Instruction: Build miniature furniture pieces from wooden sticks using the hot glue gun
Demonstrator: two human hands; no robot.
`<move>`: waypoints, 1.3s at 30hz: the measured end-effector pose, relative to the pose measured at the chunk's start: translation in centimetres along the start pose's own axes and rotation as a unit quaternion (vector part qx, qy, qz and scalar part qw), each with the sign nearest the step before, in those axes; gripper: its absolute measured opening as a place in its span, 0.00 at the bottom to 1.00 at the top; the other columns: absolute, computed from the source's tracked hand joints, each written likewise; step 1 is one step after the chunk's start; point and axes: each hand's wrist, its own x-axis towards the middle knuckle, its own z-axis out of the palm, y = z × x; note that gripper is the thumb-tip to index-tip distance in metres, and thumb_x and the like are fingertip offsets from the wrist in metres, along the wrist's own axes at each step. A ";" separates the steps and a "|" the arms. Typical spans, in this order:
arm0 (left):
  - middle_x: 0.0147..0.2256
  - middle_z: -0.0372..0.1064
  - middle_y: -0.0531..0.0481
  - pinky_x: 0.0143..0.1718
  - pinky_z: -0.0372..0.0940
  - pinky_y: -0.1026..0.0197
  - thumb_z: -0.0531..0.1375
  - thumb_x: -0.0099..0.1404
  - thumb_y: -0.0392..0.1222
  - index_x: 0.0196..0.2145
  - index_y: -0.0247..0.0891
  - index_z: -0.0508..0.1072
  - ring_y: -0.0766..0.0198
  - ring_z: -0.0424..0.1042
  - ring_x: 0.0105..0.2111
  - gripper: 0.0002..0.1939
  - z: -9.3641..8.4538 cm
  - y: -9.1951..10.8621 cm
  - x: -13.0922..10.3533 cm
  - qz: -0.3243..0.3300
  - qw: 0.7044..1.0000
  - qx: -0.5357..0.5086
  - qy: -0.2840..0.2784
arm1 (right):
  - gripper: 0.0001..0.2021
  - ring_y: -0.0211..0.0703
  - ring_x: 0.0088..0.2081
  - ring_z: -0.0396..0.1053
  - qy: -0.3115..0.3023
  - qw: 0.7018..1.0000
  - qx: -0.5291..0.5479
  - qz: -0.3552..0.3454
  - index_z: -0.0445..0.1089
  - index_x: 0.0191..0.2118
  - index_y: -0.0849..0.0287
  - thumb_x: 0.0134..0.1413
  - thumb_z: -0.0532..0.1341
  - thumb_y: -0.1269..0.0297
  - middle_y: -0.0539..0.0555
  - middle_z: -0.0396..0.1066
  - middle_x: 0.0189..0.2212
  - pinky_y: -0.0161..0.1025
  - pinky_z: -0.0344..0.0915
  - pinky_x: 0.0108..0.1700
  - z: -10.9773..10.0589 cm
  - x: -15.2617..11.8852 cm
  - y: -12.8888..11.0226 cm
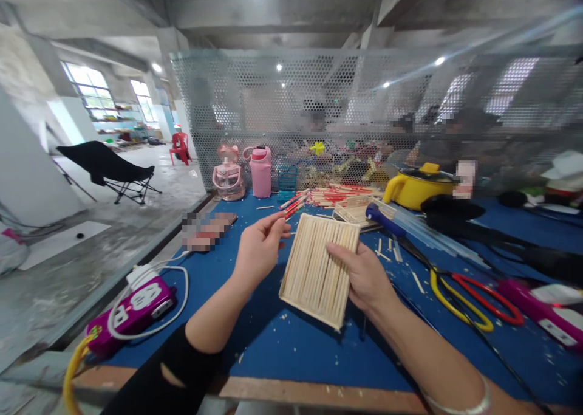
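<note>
My right hand (367,275) holds a rectangular panel of pale wooden sticks (319,269), thumb on its face and fingers behind it. The panel is tilted above the blue table (268,342). Just left of its top edge, my left hand (262,245) is closed in a pinch. Red-tipped sticks lie beyond the fingertips; whether the hand grips one is too small to tell. Behind the panel rests a stick frame (359,211), with a blue-handled glue gun (385,220) beside it. A pile of red and pale sticks (339,194) lies farther back.
Pliers with red and yellow handles (464,299) and clear glue sticks (432,236) lie right. Purple power strips (132,318) sit left and right. Pink bottle (260,175), yellow pot (421,187) and a perforated metal screen (282,99) stand behind; people are blurred beyond.
</note>
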 end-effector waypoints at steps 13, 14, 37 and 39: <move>0.33 0.77 0.46 0.38 0.67 0.57 0.61 0.57 0.46 0.34 0.37 0.79 0.59 0.74 0.32 0.12 0.7 -0.2 -1.1 0.091 0.980 0.174 -0.033 | 0.15 0.47 0.31 0.75 0.032 0.996 0.039 -0.079 0.72 0.35 0.58 0.35 0.69 0.68 0.50 0.78 0.31 0.46 0.71 0.38 0.1 -0.6 -0.4; 0.33 0.77 0.46 0.38 0.68 0.57 0.62 0.56 0.46 0.34 0.37 0.79 0.59 0.73 0.33 0.12 0.7 -0.3 -1.0 0.075 0.984 0.158 -0.040 | 0.15 0.47 0.31 0.75 0.031 0.996 0.037 -0.081 0.72 0.35 0.58 0.35 0.69 0.68 0.50 0.78 0.31 0.46 0.71 0.38 0.1 -0.6 -0.3; 0.38 0.77 0.46 0.35 0.68 0.63 0.66 0.53 0.44 0.41 0.38 0.78 0.61 0.73 0.36 0.16 -0.2 0.8 -1.7 0.077 0.988 -0.032 -0.128 | 0.10 0.51 0.40 0.74 0.054 0.985 0.153 0.066 0.72 0.32 0.60 0.46 0.56 0.62 0.56 0.77 0.30 0.49 0.69 0.46 -2.2 2.5 -3.1; 0.36 0.77 0.47 0.38 0.68 0.61 0.67 0.52 0.43 0.37 0.39 0.79 0.60 0.74 0.36 0.14 0.5 0.4 -2.1 0.099 0.991 -0.045 -0.078 | 0.11 0.52 0.39 0.74 0.034 0.986 0.151 0.063 0.72 0.31 0.59 0.45 0.56 0.61 0.55 0.77 0.29 0.51 0.69 0.45 -2.2 2.5 -3.0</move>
